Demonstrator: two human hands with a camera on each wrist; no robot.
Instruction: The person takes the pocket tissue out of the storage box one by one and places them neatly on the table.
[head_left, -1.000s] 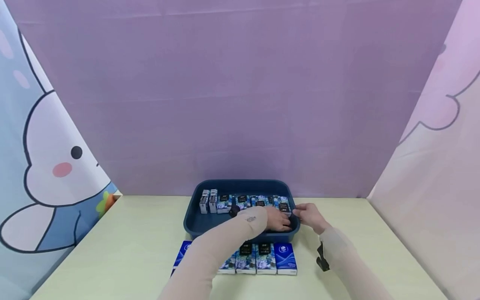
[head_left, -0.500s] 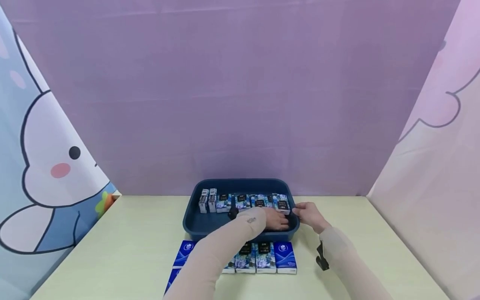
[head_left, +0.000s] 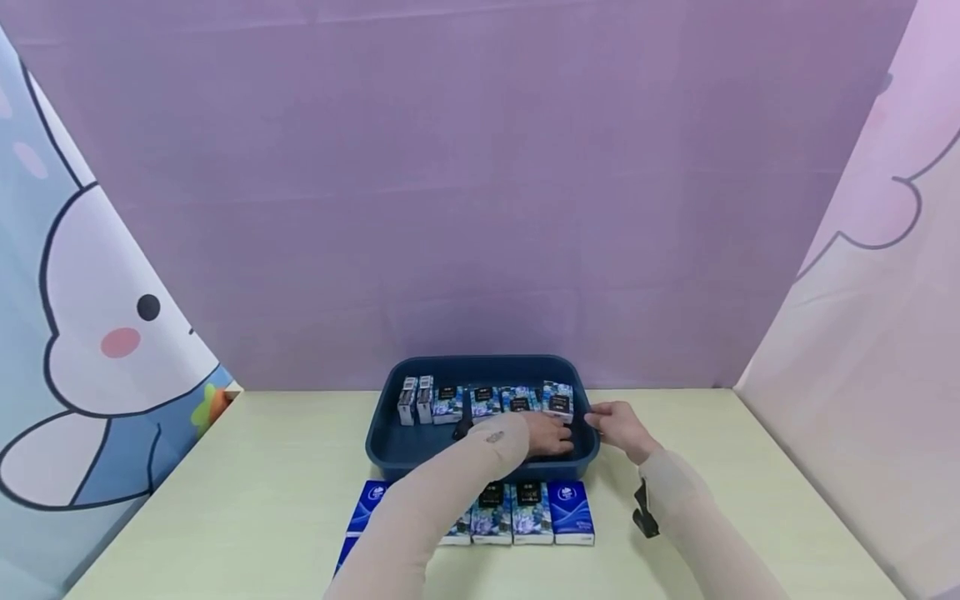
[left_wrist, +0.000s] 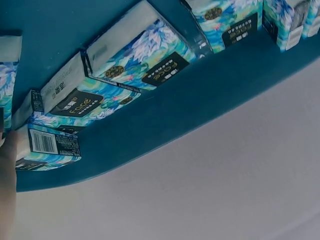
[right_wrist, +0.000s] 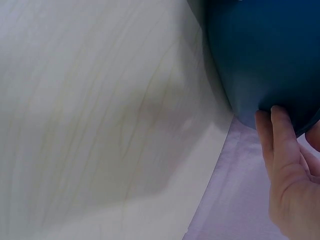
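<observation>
A dark blue tray [head_left: 386,450] holds several floral tissue packs [head_left: 517,400] in a row along its back. My left hand [head_left: 547,435] reaches inside at the right, just in front of the end pack [head_left: 557,398]. One of its fingers [left_wrist: 7,175] touches a tissue pack [left_wrist: 47,147] whose barcode faces the left wrist camera; the other fingers are out of that view, and I cannot tell whether they hold anything. Outside the right wall, my right hand [head_left: 618,431] pinches the tray's rim, with fingertips [right_wrist: 277,112] against the outer wall and the thumb at the edge.
Two narrow packs [head_left: 416,402] stand on edge at the tray's left end. On the table [head_left: 247,500], in front of the tray, lies a row of floral packs [head_left: 531,517] with a plain blue pack [head_left: 570,512] at its right end. More blue packs [head_left: 367,504] lie left, partly behind my left sleeve.
My left hand has shifted slightly left inside the tray. The end pack has moved left with it, away from the right wall. My right hand stays at the rim.
</observation>
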